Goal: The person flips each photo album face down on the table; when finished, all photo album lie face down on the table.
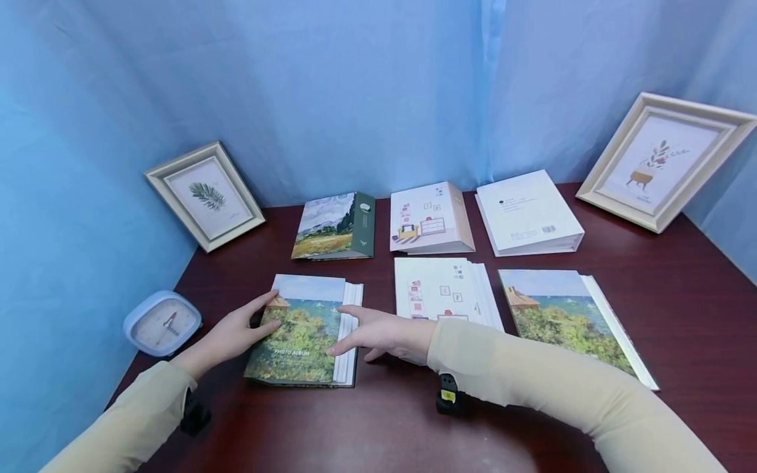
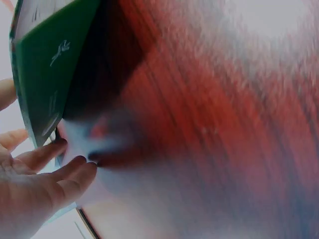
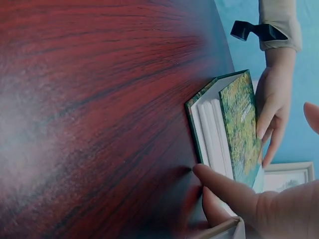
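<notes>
A photo album (image 1: 301, 332) with a painted seaside cover lies flat near the front left of the dark red table (image 1: 680, 302). My left hand (image 1: 254, 318) rests with straight fingers on the album's left edge and cover. My right hand (image 1: 361, 332) touches its right side, where the white page edges show, also with straight fingers. In the right wrist view the album (image 3: 239, 124) shows its page block, with my right hand's fingers (image 3: 224, 189) beside it and the left hand (image 3: 274, 104) on the far side. The left wrist view is blurred and shows the green spine (image 2: 45, 64) and my left fingers (image 2: 65, 174).
Several other albums lie around: a landscape one (image 1: 334, 226), a pink one (image 1: 428, 220) and a white one (image 1: 526, 210) at the back, then two more (image 1: 440, 292) (image 1: 562, 318) to the right. Picture frames (image 1: 204, 194) (image 1: 665, 157) lean on the blue curtain. A small clock (image 1: 162, 323) stands left.
</notes>
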Available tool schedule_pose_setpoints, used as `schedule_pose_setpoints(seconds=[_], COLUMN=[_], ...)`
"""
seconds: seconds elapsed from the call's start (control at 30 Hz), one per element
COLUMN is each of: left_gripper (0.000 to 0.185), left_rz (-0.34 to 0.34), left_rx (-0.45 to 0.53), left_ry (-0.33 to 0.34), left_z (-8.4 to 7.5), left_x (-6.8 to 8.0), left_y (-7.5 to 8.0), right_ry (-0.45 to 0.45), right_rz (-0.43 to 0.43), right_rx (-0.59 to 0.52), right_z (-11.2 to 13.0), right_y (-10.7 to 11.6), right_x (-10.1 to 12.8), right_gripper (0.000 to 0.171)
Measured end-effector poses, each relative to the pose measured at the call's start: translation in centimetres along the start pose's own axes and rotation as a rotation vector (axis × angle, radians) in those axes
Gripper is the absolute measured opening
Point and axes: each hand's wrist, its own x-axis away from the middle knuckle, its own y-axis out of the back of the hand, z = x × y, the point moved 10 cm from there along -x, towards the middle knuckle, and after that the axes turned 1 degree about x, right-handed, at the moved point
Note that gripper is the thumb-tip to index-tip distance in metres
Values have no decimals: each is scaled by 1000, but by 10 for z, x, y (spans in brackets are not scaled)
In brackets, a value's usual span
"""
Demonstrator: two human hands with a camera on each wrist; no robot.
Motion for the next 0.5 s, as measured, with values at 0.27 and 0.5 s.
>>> schedule_pose_setpoints(seconds=[0.27,0.5], left_gripper=[65,67], left_rz=[-55,-62], left_rx=[59,181], left_ry=[-44,-64], left_z=[-5,-10], left_x=[1,0], left_y=[1,-1], right_ry=[17,28], right_rz=[5,15], right_rx=[-66,-96], right_z=[2,5], right_y=[-4,-6], right_x=[-3,-9], right_gripper=[80,79])
